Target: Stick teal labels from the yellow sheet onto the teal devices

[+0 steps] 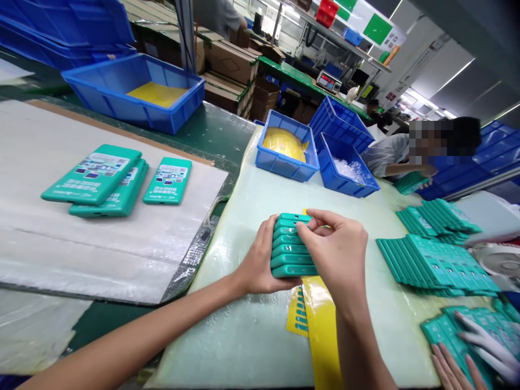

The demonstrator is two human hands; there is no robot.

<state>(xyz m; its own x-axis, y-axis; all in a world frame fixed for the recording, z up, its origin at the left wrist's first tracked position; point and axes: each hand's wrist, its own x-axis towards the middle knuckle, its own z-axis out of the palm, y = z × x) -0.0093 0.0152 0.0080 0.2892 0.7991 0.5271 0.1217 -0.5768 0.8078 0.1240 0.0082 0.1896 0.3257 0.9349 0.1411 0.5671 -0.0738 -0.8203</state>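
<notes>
My left hand [260, 260] is wrapped round a stack of flat teal cases [290, 250], holding it on edge above the pale table mat with the narrow sides towards me. Each narrow side has rounded corners, and the upper ones show a small dark slot. At the upper right of the stack is my right hand [335, 244], thumb and forefinger pinched against the top cases. Whatever sits between those fingertips is too small to make out. Below the stack lies a yellow sheet of small teal stickers [298, 314], partly under a plain yellow sheet [320, 330].
Three labelled teal cases, one a separate case [168, 181], lie on a white board [122, 254] at left. Blue bins [286, 170] stand beyond the mat. Rows of teal cases [430, 265] fill the right, where another person's gloved hand [487, 344] reaches in. A co-worker [390, 154] sits farther back.
</notes>
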